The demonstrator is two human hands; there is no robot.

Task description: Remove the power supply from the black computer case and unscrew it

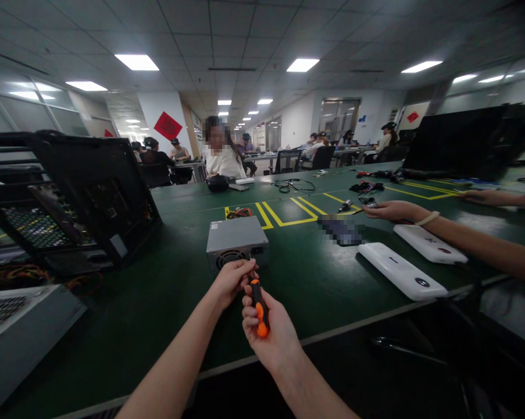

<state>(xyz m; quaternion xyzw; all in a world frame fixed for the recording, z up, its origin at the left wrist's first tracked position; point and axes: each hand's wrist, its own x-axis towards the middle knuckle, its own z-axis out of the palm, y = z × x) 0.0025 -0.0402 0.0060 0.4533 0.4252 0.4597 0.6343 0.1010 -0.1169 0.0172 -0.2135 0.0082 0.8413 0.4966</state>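
Observation:
My right hand [273, 329] is closed round the orange and black handle of a screwdriver [259, 308], its shaft pointing away from me. The fingers of my left hand [232, 283] are pinched together near the screwdriver's tip. Whether they grip the shaft or something small there, I cannot make out. Just beyond my hands, a grey computer power supply [237, 233] rests on the green table [306, 291], its fan grille and socket facing me. My fingers cover part of its lower front. A bundle of coloured cables [239, 213] lies behind it.
An open black computer case [100, 198] stands at the left, with a grey metal unit [31, 337] nearer me. White power banks [402, 270] lie at the right, beside a co-worker's hand [390, 210] holding a tool. Yellow tape lines mark the tabletop. Another person [225, 160] sits opposite.

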